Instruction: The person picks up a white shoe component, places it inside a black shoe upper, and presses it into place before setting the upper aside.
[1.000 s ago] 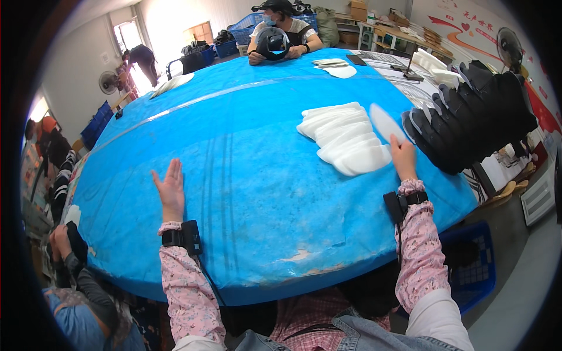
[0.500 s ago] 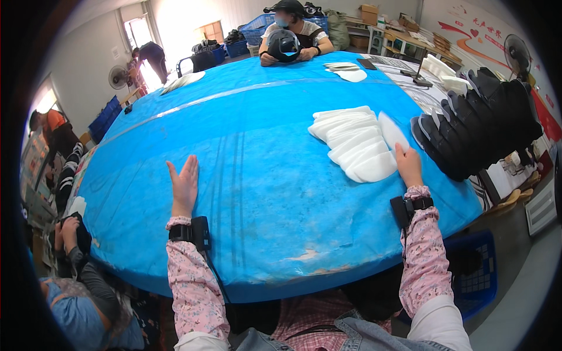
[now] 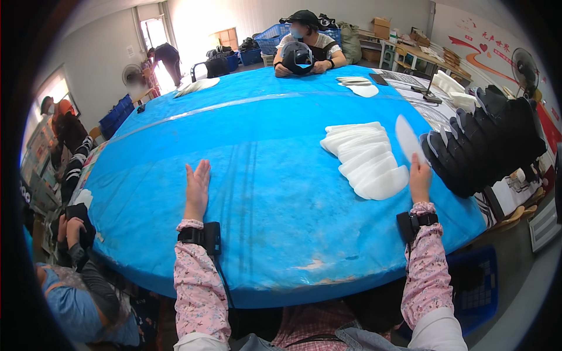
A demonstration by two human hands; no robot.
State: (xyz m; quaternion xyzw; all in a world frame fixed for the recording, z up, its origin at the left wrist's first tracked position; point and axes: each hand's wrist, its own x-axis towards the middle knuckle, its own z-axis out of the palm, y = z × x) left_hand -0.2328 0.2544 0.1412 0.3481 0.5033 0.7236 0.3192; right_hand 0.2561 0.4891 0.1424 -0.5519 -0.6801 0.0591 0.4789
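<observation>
My right hand [image 3: 420,180] pinches the lower end of a thin white sole-shaped pad [image 3: 408,138], which stands tilted just above the blue-covered table [image 3: 275,222]. To its left lies a fanned pile of similar white pads [image 3: 373,164], apart from the held one. On its right, close by, is a row of stacked black shoe-like pieces [image 3: 489,140] with grey edges. My left hand [image 3: 198,190] is raised over the left half of the table, fingers stretched and thumb apart, with nothing in it.
Across the table a person holds a black rounded item with a clear front [image 3: 297,58]. Smaller pad piles lie at the far left [image 3: 198,86] and far right [image 3: 358,85]. At lower left, another person's hands [image 3: 71,228] hold something black. A blue crate [image 3: 477,281] stands below the right edge.
My right hand has moved slightly away from the pile, and the white pad in it is now more upright. My left hand stays open. The whole view has shifted a little.
</observation>
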